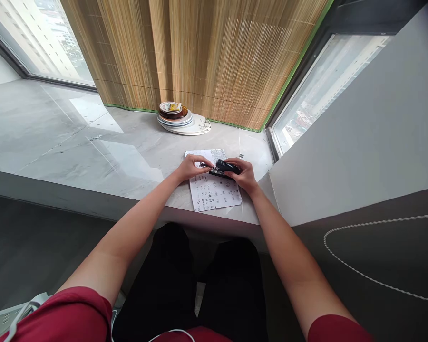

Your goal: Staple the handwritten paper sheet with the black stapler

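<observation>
Over handwritten white paper, the right hand should steady the long black stapler it grips while the left hand pinches something indistinct.

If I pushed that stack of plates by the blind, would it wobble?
The stack of plates might slide apart, since it's several separate pieces in different sizes. It's probably heavy, with so many piled up. The yellow thing lies on top, so it could slip off.

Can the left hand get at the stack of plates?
Probably yes: only flat paper and ledge seem to lie between the left hand and the stack of plates, though that hand is at the stapler.
</observation>
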`<state>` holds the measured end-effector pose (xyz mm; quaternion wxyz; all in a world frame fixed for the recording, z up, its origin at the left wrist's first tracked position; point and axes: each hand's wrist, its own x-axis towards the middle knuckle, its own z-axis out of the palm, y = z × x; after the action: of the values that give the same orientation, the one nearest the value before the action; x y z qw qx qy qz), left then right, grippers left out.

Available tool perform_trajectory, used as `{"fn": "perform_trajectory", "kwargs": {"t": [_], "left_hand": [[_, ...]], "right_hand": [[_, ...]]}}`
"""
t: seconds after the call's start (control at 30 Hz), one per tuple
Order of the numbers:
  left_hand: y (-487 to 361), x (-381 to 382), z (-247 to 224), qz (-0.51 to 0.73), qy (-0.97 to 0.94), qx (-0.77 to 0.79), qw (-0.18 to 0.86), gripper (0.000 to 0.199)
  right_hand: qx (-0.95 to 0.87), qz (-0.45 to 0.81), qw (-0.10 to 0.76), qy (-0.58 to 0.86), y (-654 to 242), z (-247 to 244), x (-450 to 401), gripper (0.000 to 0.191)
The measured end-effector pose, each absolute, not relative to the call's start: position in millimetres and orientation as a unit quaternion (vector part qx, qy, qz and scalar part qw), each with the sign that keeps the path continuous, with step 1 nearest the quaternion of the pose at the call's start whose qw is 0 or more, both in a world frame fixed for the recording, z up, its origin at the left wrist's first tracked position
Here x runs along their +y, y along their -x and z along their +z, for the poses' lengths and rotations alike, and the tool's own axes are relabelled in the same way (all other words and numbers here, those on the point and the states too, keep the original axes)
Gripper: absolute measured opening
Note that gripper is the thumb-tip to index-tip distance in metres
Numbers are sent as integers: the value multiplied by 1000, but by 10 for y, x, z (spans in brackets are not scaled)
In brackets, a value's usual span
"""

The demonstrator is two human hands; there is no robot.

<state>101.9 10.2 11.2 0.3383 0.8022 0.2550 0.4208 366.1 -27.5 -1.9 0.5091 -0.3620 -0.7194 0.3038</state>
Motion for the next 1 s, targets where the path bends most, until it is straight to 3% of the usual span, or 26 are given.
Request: {"fn": "perform_trajectory", "kwargs": {"t": [0.57,0.87,1.0], "left_hand": [[-991,91,129,454,-791,275,304,23],[-1021,107,65,407,-806,224,366,31],[-1013,142,29,397,-817,254,332,34]], "right_hand": [[-647,353,571,362,-3833,15,-261,41],[-697,365,521,332,-3791,14,-252,37],[-727,336,501,327,-3594,44,-318,34]]}}
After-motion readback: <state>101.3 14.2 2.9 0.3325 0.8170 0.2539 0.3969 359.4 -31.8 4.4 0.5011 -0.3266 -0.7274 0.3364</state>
